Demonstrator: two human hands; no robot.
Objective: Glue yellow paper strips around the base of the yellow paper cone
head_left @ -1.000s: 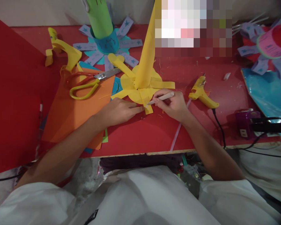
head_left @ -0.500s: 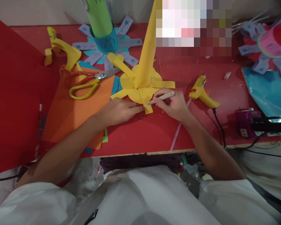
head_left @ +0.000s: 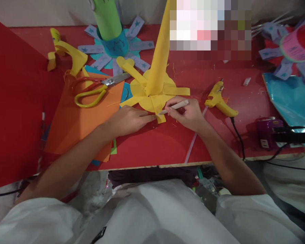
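Note:
My right hand [head_left: 190, 114] grips a white marker [head_left: 177, 105], its tip on the end of a yellow paper strip [head_left: 161, 119]. That strip is the front one of several that stick out from a scalloped yellow paper base [head_left: 140, 90]. A tall rolled yellow paper cone [head_left: 157, 64] stands upright on the base. My left hand [head_left: 128, 120] lies palm down on the table, fingers stretched out, with the fingertips touching the strip's left edge. Whether there are marks under the marker tip is too small to tell.
Scissors [head_left: 93, 91] lie on orange paper [head_left: 78, 125] at left, near curled yellow paper pieces [head_left: 72, 56]. A yellow glue gun [head_left: 220, 101] with a cord rests at right, near a purple power box [head_left: 265, 130]. Paper crafts [head_left: 117, 42] stand at the back.
The marker tip has shifted very slightly on the yellow strip. Both hands otherwise keep the same place.

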